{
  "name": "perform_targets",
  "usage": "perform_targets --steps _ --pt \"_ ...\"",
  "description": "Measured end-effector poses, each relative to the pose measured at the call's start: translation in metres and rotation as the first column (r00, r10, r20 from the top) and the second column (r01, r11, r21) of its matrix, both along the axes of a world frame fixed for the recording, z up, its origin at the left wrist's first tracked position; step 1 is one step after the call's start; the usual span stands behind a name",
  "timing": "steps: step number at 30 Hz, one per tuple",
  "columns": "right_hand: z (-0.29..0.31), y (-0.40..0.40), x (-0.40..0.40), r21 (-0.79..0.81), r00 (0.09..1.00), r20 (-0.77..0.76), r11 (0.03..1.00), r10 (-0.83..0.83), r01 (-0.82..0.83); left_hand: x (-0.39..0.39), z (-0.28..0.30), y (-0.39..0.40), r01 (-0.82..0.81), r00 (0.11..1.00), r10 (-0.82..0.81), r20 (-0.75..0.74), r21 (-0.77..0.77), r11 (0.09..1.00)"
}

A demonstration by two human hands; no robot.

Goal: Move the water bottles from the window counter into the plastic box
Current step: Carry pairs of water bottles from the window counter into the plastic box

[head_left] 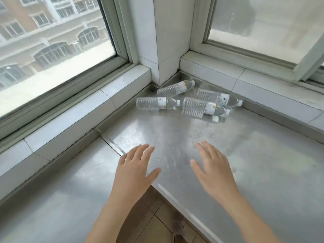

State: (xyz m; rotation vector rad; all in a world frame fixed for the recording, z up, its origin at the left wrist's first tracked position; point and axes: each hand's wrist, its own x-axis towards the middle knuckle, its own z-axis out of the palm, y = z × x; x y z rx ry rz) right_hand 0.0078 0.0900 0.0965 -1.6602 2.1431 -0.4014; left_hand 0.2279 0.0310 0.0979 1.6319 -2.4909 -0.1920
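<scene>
left window (52, 41) runs along the far left, looking out on a building; its tiled sill (73, 116) borders the metal counter (175, 137). left hand (135, 165) is held over the near part of the counter, palm down, fingers spread, released and grasping nothing. four water bottles lie on their sides in the far corner of the counter, at the foot of the white pillar (166, 41). leftmost bottle (156, 103) lies with its cap pointing right. rear bottle (175, 88) lies just behind it, cap to the far right, close against the corner. front bottle (203, 106) lies right of centre, and appears to touch the rightmost bottle (219, 99) behind it, though glare blurs the contact. right hand (212, 165) is held over the counter, fingers extended, released and grasping nothing, well apart from the bottles. right window (263, 23) is frosted. the plastic box is not in view.
</scene>
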Motion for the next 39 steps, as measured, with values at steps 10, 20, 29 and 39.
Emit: perform_targets --steps 10,20,29,39 --pt "-0.022 -0.105 -0.041 0.054 0.998 -0.006 0.996 0.068 -0.068 -0.034 -0.015 -0.115 -0.028 0.999 0.025 0.048 0.062 0.998" --pt "-0.055 -0.181 -0.056 0.112 0.997 -0.068 0.993 -0.023 0.030 -0.084 -0.047 -0.251 0.051 0.996 -0.041 -0.074 0.139 0.989" --pt "-0.085 -0.254 -0.075 0.105 0.991 -0.105 0.990 -0.086 0.097 -0.096 -0.111 -0.351 0.000 0.993 -0.030 0.110 0.267 0.964" --pt "-0.103 -0.278 -0.087 0.147 0.991 -0.114 0.986 -0.064 0.080 -0.084 -0.103 -0.322 0.127 0.965 -0.186 0.185 0.290 0.949"
